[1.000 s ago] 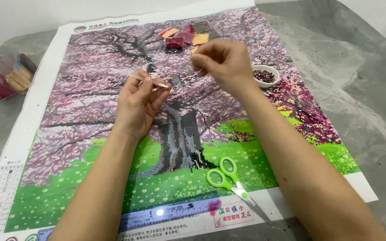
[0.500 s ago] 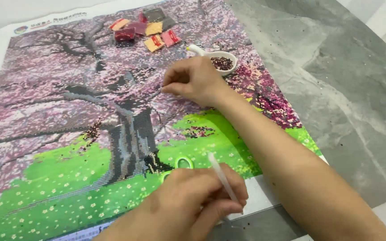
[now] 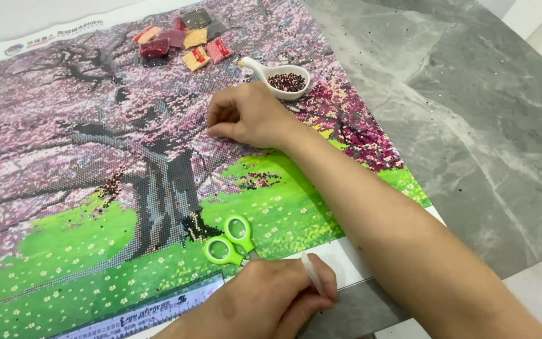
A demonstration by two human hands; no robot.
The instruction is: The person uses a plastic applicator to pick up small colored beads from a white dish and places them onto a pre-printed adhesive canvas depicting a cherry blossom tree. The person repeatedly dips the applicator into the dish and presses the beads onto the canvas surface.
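Grey marble table (image 3: 472, 113), bead canvas (image 3: 64, 157), right hand (image 3: 249, 116) curled, left hand (image 3: 265, 304) seemingly pinching white pen (image 3: 313, 276).

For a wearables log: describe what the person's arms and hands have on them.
Nothing is worn. The right hand and its forearm are bare from fingers to the frame edge: no sleeve, watch, ring or glove visible. The left hand is bare too, with no ring or glove showing; its wrist is mostly out of frame. Fingernails look short and unpainted.
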